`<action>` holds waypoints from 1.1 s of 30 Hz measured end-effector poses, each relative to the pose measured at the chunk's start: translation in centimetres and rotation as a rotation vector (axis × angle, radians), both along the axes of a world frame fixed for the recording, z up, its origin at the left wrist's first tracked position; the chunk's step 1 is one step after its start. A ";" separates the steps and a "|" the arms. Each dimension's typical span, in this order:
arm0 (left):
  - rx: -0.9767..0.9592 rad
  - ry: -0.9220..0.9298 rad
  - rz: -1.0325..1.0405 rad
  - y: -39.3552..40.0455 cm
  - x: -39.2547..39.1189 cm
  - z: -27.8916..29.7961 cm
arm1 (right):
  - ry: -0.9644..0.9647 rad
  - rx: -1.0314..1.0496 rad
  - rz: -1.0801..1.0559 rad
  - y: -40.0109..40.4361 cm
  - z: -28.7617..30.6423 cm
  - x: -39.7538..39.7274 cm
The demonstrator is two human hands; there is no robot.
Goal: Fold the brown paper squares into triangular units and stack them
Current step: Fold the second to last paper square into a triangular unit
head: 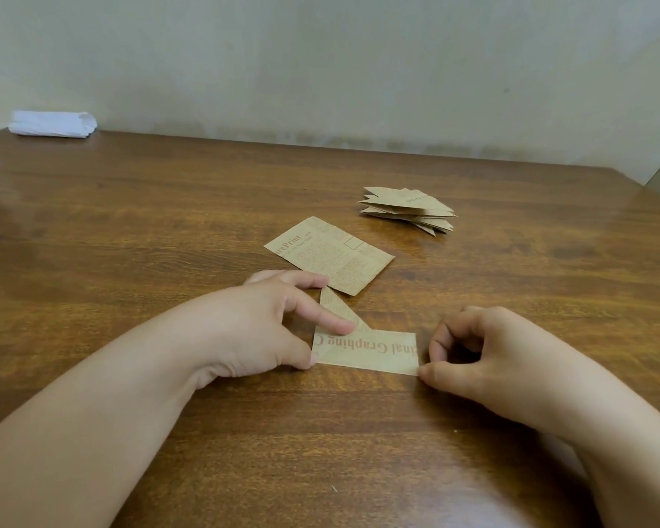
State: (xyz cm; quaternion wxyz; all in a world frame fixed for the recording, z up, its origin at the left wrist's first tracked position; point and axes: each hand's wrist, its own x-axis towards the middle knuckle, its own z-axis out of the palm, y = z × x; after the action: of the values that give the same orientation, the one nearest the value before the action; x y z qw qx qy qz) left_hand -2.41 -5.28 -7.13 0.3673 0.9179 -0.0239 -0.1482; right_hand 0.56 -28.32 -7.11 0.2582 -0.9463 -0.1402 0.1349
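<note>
A brown paper strip [374, 352] with red lettering lies on the wooden table [130, 230] in front of me, its left end folded up into a triangular flap. My left hand [267, 325] presses that fold with the index finger and pinches the strip's left corner with the thumb. My right hand [469, 356] pinches the strip's lower right corner. Just beyond lies a flat brown paper square [328, 255] with printed text. Farther back right sits a stack of folded triangular units [408, 209].
A folded white cloth or paper bundle [52, 124] rests at the table's far left corner by the wall. The table's right edge runs diagonally at the far right.
</note>
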 end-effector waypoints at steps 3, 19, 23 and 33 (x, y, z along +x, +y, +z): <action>-0.015 0.006 0.007 -0.1 -0.1 0.0 | -0.035 0.064 -0.002 -0.5 -0.2 0.2; -0.087 -0.318 0.337 -0.6 0.1 -1.0 | -0.234 0.453 0.178 1.1 -1.0 -0.3; -0.420 -0.382 0.485 -1.0 -0.5 -0.1 | -0.426 0.706 0.076 1.4 -1.2 0.2; -0.544 -0.347 0.148 -3.7 -1.9 0.8 | -0.538 0.751 0.177 1.8 -1.0 0.0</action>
State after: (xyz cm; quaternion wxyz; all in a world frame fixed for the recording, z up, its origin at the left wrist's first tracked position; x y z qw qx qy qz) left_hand -4.27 -9.01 -6.31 0.5994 0.7968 -0.0581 0.0491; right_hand 0.55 -26.49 -8.13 0.5250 -0.7730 -0.3213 -0.1536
